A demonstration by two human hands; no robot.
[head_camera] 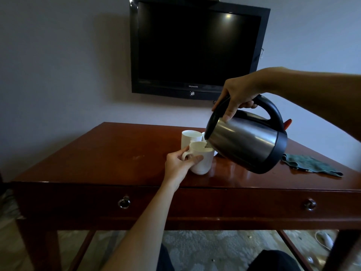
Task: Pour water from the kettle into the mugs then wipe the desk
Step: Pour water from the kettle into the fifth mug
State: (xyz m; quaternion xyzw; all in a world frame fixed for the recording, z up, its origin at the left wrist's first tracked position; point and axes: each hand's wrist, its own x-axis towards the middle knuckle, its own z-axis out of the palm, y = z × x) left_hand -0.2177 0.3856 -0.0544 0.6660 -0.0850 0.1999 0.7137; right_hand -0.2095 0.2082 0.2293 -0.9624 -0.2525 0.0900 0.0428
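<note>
A steel kettle [247,142] with a black handle, lid and base is held tilted in the air, its handle wrapped by the fingers [230,112], its spout lowered over a white mug [202,160]. That mug is tilted slightly, its handle pinched between a thumb and fingers [192,160]. A second white mug [189,138] stands upright just behind it. A dark green cloth [310,165] is spread crumpled on the reddish-brown desk [97,157], well apart from either hand's fingers.

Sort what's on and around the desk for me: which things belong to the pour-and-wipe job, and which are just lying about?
In the job:
kettle, tilted, gripped by the right hand
front mug, held by the left hand
back mug
green cloth
desk

Lying about:
wall TV
white cable on the floor
</note>
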